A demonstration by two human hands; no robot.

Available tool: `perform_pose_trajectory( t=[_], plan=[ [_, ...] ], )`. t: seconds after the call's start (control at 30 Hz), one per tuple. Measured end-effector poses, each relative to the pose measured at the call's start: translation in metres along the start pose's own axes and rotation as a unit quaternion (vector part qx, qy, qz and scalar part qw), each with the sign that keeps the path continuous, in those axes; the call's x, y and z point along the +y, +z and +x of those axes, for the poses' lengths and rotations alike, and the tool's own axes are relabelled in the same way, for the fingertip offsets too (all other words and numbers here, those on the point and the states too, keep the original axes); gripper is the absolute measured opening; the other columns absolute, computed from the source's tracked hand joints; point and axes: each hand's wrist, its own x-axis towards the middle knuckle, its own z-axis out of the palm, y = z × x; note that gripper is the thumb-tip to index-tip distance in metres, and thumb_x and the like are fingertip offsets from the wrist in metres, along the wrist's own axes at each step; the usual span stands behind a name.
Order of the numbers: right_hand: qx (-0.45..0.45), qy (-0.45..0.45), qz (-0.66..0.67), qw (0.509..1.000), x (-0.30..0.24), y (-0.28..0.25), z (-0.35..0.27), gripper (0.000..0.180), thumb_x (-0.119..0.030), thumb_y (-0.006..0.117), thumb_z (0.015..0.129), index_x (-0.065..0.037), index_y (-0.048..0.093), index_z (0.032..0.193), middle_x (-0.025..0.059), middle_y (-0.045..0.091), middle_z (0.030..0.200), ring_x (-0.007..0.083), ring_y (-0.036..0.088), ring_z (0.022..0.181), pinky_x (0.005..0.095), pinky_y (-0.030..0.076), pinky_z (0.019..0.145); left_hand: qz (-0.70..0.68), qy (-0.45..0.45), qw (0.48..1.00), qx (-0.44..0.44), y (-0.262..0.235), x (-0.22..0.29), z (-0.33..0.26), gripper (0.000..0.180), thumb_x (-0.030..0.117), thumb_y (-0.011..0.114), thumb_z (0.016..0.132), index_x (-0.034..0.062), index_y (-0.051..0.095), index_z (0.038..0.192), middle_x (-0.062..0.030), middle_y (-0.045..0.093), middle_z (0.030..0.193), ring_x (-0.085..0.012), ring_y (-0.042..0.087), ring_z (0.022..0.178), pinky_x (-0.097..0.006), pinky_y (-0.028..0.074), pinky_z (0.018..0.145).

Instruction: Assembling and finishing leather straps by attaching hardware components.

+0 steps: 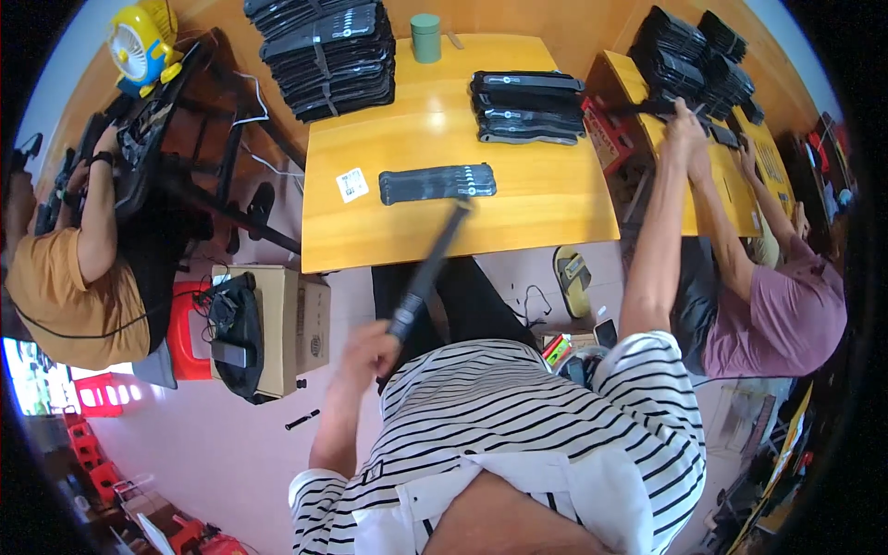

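Observation:
My left hand [367, 354] is closed round the lower end of a long black strap [427, 282]. The strap slants up over my lap, and its far end reaches the table's front edge. Far to the right, my right hand [683, 137] is stretched over the neighbouring table, its fingers pinched on a dark, blurred strap [645, 108]. A co-worker's forearm [721, 217] lies close beside it and partly overlaps it. On the yellow table [546, 203] in front of me lies a flat row of black straps [437, 184].
A tall stack of bundled black straps [328, 65] and a smaller pile [527, 106] stand on the table, with a green canister [425, 39] at the back and a white label [351, 184]. More bundles [680, 55] crowd the right table. A cardboard box [301, 319] sits on the floor left.

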Motion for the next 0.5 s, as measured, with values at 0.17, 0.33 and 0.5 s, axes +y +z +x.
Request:
perform_pose_trajectory(
  t=[0.17,0.33,0.5],
  plan=[
    [-0.083,-0.060,-0.028,0.994,-0.022,-0.017,-0.031,0.017,-0.025,0.056,0.088,-0.010,0.059,0.080,-0.0039,0.044,0.052,0.0047,0.037,0.039,0.0211,0.025,0.034,-0.083,0.120,0.986,0.083,-0.052,-0.012,0.042,0.027,0.025,0.048,0.086,0.0114,0.043,0.063,0.0018,0.039,0.048,-0.0062,0.034,0.040,-0.019,0.023,0.039],
    [-0.119,-0.074,-0.089,0.986,-0.024,-0.016,-0.083,0.018,-0.022,0.057,0.087,-0.006,0.064,0.086,-0.0018,0.053,0.057,0.0028,0.036,0.036,0.0176,0.024,0.033,-0.033,0.036,0.987,0.152,-0.081,-0.045,0.101,0.033,0.032,0.046,0.088,0.0095,0.047,0.065,0.0007,0.043,0.049,-0.0073,0.037,0.039,-0.019,0.026,0.038],
    [-0.175,-0.032,-0.075,0.981,-0.045,-0.019,-0.133,0.019,-0.019,0.057,0.086,-0.002,0.064,0.083,0.0023,0.058,0.064,0.0021,0.035,0.036,0.0164,0.021,0.034,0.033,-0.101,0.961,0.254,-0.080,-0.060,0.110,0.050,0.047,0.040,0.089,0.0029,0.056,0.072,-0.0064,0.055,0.053,-0.0128,0.049,0.038,-0.024,0.037,0.035]
  ],
)
